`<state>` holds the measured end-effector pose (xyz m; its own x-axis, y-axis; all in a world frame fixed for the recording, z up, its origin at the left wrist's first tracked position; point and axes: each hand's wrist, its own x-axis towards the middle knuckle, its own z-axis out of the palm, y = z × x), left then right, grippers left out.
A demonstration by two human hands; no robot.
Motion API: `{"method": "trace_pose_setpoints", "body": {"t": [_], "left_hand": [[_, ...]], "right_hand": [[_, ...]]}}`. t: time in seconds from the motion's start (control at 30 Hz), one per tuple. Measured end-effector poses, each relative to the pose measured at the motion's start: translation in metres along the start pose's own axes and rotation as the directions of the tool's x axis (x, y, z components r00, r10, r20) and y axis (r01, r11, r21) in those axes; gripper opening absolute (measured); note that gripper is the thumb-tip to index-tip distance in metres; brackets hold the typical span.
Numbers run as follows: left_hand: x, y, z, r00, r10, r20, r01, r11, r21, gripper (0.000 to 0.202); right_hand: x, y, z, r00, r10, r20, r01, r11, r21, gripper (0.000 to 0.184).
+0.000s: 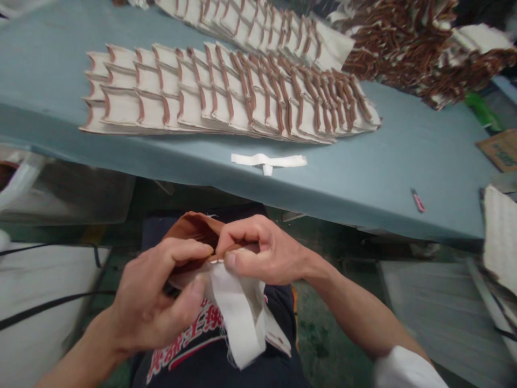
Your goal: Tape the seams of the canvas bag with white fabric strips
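Above my lap I hold a sewn fabric piece with a brown cloth part [189, 222] and white cloth below it. My right hand [262, 250] pinches its seam edge between thumb and forefinger. My left hand [157, 293] grips the same piece from the left, its fingertips close to the right ones and its thumb on the white side. A white fabric strip [236, 318] hangs down from the pinched seam, with loose threads beside it. The fingers cover part of the seam.
On the blue table [404, 156] lie overlapping rows of white pieces with brown edges [226, 97]. A white strip [278, 160] lies near the front edge, a small pink-handled tool [419, 201] further right. A brown fabric heap [404, 48] fills the back right. Plastic bins [81, 188] stand below.
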<state>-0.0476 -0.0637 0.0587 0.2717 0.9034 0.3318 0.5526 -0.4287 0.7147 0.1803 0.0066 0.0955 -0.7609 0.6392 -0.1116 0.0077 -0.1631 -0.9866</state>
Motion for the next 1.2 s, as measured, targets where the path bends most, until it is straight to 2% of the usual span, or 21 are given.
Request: {"method": "trace_pose_setpoints", "body": {"t": [0.07, 0.17, 0.23, 0.3, 0.37, 0.43, 0.5, 0.67, 0.8, 0.87, 1.03, 1.2], "left_hand": [[0.008, 0.005, -0.005, 0.997, 0.063, 0.047, -0.058, 0.993, -0.104, 0.022], [0.017, 0.005, -0.009, 0.973, 0.125, 0.192, -0.088, 0.977, -0.193, 0.033], [0.016, 0.000, -0.008, 0.956, 0.214, 0.201, -0.193, 0.974, -0.121, 0.030], [0.013, -0.007, -0.005, 0.937, 0.319, 0.144, -0.323, 0.946, 0.010, 0.027], [0.009, -0.014, -0.002, 0.920, 0.379, 0.100, -0.388, 0.917, 0.096, 0.029], [0.007, -0.020, 0.000, 0.922, 0.373, 0.106, -0.383, 0.919, 0.091, 0.030], [0.008, -0.022, -0.001, 0.930, 0.341, 0.140, -0.348, 0.937, 0.031, 0.029], [0.017, -0.015, -0.007, 0.930, 0.274, 0.245, -0.248, 0.959, -0.135, 0.026], [0.027, -0.002, -0.013, 0.927, 0.217, 0.307, -0.157, 0.965, -0.209, 0.024], [0.031, 0.003, -0.013, 0.921, 0.203, 0.332, -0.132, 0.965, -0.225, 0.029], [0.027, 0.007, 0.000, 0.946, 0.197, 0.258, -0.164, 0.976, -0.143, 0.031], [0.011, 0.011, 0.007, 0.961, 0.191, 0.199, -0.154, 0.971, -0.185, 0.033]], "right_hand": [[-0.004, -0.002, 0.000, 0.995, -0.098, -0.023, 0.092, 0.981, -0.168, 0.006], [-0.009, 0.002, 0.003, 0.972, -0.230, -0.043, 0.197, 0.906, -0.376, 0.009], [-0.011, 0.007, 0.006, 0.961, -0.272, -0.055, 0.225, 0.879, -0.421, 0.011], [-0.011, 0.014, 0.009, 0.958, -0.276, -0.075, 0.225, 0.889, -0.400, 0.011], [-0.010, 0.019, 0.011, 0.962, -0.257, -0.094, 0.211, 0.915, -0.345, 0.011], [-0.009, 0.022, 0.011, 0.968, -0.231, -0.101, 0.189, 0.930, -0.317, 0.011], [-0.009, 0.023, 0.011, 0.967, -0.231, -0.104, 0.179, 0.914, -0.364, 0.012], [-0.014, 0.014, 0.007, 0.953, -0.303, -0.021, 0.220, 0.738, -0.638, 0.018], [-0.021, 0.003, -0.001, 0.963, -0.254, 0.086, 0.228, 0.604, -0.764, 0.025], [-0.023, -0.001, -0.006, 0.965, -0.221, 0.142, 0.246, 0.571, -0.783, 0.025], [-0.025, -0.006, -0.012, 0.965, -0.120, 0.233, 0.259, 0.562, -0.785, 0.016], [-0.031, -0.007, -0.006, 0.962, -0.087, 0.259, 0.267, 0.500, -0.824, 0.018]]}}
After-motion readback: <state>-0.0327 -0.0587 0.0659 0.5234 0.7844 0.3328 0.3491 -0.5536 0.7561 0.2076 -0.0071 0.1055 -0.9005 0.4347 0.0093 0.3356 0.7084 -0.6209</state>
